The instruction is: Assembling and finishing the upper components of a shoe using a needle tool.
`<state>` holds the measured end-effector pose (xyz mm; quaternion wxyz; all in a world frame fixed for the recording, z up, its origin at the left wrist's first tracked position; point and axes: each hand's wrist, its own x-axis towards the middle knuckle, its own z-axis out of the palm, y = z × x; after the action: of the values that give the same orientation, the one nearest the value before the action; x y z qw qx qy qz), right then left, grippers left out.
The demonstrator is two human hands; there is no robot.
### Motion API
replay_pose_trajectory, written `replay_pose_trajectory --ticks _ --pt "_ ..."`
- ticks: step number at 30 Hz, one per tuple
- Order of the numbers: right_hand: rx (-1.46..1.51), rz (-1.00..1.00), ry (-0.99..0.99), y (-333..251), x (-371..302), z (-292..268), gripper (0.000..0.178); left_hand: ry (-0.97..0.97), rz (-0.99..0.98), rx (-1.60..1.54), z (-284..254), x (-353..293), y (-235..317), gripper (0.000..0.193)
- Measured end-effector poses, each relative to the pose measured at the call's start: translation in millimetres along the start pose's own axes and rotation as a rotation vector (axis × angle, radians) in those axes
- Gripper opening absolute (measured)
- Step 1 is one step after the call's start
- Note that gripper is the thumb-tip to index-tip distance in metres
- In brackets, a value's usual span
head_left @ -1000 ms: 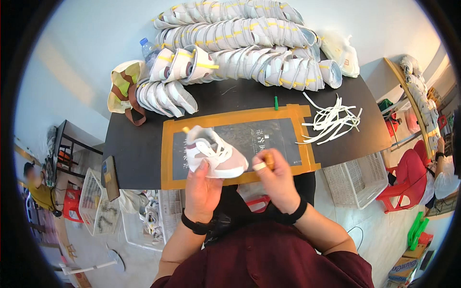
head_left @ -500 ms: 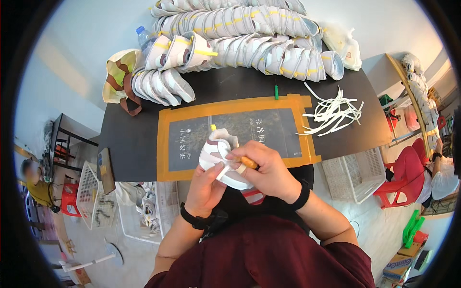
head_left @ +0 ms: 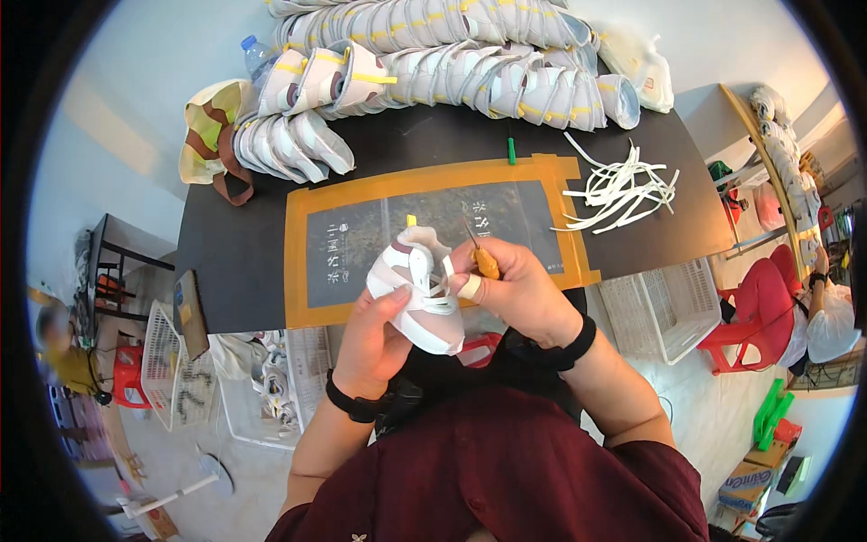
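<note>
Gripping a pale shoe (head_left: 417, 271) in the left hand (head_left: 372, 336) and a wooden-handled awl (head_left: 486, 264) in the right hand (head_left: 524, 294), at the centre of the frame.
Clamping the shoe between left thumb and fingers, with its toe toward the lower edge and its yellow tab (head_left: 411, 220) uppermost; closing right-hand fingers around the awl, with its spike toward the upper left; holding the right thumb, with its white band (head_left: 469, 286), just beside the shoe's collar; cannot tell whether pinching a lace as well. Working in front of a black table (head_left: 244, 226) with an orange-taped dark sheet (head_left: 379, 244), near loose white strips (head_left: 623, 191) at centre right, a small green-handled tool (head_left: 512, 151) above the sheet, and rows of nested shoe uppers (head_left: 497, 81) across the top.
</note>
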<state>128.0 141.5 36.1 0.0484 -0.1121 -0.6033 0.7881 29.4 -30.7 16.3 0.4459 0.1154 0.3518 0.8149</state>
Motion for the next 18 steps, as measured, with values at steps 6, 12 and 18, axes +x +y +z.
replay_pose_trajectory --ticks 6,12,18 --pt "-0.047 -0.05 -0.041 3.8 6.3 -6.4 0.012 0.029 -0.055 0.023 1.1 1.9 -2.4 0.061" --pt "-0.111 -0.023 -0.063 -12.1 13.2 3.1 0.012 0.097 -0.066 0.055 -2.6 0.0 0.3 0.062" --pt "-0.23 0.025 -0.022 -18.0 2.2 6.9 0.009 0.126 0.01 0.084 -1.5 -4.7 0.3 0.057"
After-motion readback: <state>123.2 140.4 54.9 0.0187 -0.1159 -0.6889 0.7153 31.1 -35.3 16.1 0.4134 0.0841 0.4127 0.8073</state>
